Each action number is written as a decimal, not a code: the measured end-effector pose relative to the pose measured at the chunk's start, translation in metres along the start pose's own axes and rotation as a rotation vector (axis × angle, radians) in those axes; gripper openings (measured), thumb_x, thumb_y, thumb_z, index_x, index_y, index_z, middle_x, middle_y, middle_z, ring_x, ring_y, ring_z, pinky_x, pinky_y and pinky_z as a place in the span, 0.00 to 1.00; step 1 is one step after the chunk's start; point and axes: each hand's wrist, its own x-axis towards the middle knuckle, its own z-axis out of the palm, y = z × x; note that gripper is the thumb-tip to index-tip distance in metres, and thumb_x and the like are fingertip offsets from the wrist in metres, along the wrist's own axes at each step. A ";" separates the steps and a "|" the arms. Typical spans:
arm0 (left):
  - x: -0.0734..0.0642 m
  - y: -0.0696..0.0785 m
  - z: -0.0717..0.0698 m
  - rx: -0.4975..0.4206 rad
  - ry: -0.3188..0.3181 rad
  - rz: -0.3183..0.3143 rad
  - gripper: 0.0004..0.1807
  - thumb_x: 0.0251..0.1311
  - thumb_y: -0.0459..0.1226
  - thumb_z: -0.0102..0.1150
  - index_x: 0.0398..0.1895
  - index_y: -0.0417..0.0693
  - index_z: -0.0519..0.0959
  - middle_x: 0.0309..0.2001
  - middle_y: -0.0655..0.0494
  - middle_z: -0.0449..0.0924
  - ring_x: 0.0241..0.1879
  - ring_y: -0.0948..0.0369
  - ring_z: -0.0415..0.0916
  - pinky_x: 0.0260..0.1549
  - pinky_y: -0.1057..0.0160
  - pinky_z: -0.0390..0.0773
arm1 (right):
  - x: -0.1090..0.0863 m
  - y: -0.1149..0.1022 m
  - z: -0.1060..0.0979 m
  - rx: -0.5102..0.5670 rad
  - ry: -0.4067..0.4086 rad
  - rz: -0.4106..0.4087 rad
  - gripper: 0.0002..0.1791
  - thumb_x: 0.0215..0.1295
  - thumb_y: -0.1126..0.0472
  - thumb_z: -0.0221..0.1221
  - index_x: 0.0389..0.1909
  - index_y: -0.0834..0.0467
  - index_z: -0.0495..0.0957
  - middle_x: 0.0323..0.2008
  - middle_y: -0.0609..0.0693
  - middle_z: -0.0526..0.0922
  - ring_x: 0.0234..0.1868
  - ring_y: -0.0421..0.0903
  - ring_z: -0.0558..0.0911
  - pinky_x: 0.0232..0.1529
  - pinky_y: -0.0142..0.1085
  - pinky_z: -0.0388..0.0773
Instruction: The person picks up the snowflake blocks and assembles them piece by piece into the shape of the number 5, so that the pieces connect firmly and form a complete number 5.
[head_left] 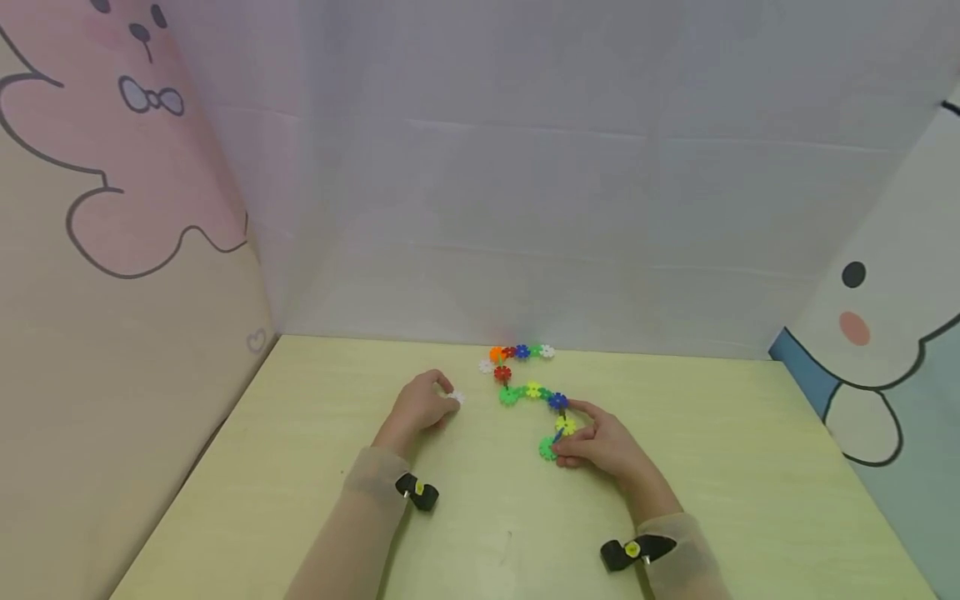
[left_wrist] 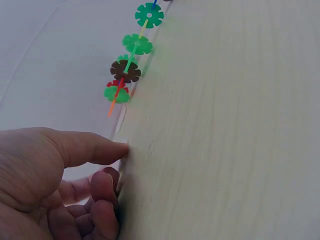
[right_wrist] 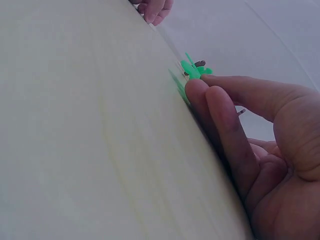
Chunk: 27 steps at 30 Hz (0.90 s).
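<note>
A chain of coloured snowflake discs, notched plastic pieces slotted edge to edge, winds over the table in the head view. Near its lower end, my right hand (head_left: 609,447) pinches a blue snowflake disc (head_left: 558,435) between a yellow disc (head_left: 566,426) and the green end disc (head_left: 548,449). The right wrist view shows a green disc (right_wrist: 192,70) just beyond the fingertips, with the pinched piece mostly hidden. To the left, my left hand (head_left: 422,407) holds a loose white snowflake disc (head_left: 457,397) at its thumb and fingertips, low over the table.
Another white disc (head_left: 486,367) is beside the chain's upper bend, by an orange disc (head_left: 498,355). The chain's far row runs close to the back wall (head_left: 480,275). Printed side panels (head_left: 150,350) border the pale table (head_left: 480,533).
</note>
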 end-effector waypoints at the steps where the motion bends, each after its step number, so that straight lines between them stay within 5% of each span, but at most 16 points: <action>1: -0.002 0.000 0.000 0.013 -0.003 -0.004 0.14 0.65 0.38 0.71 0.49 0.44 0.79 0.25 0.51 0.81 0.23 0.58 0.76 0.28 0.61 0.75 | 0.000 0.000 0.000 0.005 -0.001 0.002 0.53 0.68 0.70 0.72 0.86 0.67 0.50 0.38 0.61 0.92 0.34 0.49 0.93 0.40 0.37 0.90; 9: -0.014 0.001 0.004 0.024 -0.024 0.018 0.12 0.66 0.40 0.70 0.42 0.41 0.80 0.39 0.49 0.81 0.38 0.54 0.77 0.38 0.57 0.78 | -0.003 -0.001 0.001 0.056 0.000 0.006 0.50 0.70 0.72 0.70 0.85 0.68 0.51 0.40 0.63 0.92 0.36 0.51 0.93 0.43 0.39 0.90; 15: -0.027 0.006 0.015 -0.094 -0.120 0.178 0.07 0.72 0.39 0.70 0.39 0.45 0.84 0.26 0.53 0.81 0.22 0.60 0.77 0.28 0.62 0.77 | -0.002 -0.004 0.002 0.019 0.031 -0.005 0.49 0.70 0.70 0.71 0.84 0.69 0.54 0.41 0.63 0.92 0.36 0.51 0.93 0.43 0.38 0.89; 22: -0.044 0.020 0.032 -0.081 -0.250 0.354 0.05 0.73 0.39 0.69 0.37 0.51 0.86 0.27 0.55 0.84 0.21 0.60 0.79 0.26 0.61 0.78 | 0.000 -0.002 0.005 0.069 0.043 -0.003 0.51 0.68 0.71 0.72 0.85 0.65 0.54 0.40 0.63 0.92 0.36 0.53 0.94 0.45 0.39 0.90; 27: -0.053 0.033 0.044 -0.027 -0.254 0.420 0.06 0.73 0.37 0.69 0.34 0.51 0.86 0.25 0.59 0.84 0.21 0.63 0.79 0.26 0.63 0.78 | 0.002 0.002 0.007 0.101 0.056 0.015 0.52 0.69 0.71 0.73 0.86 0.61 0.53 0.38 0.62 0.92 0.36 0.55 0.94 0.46 0.41 0.90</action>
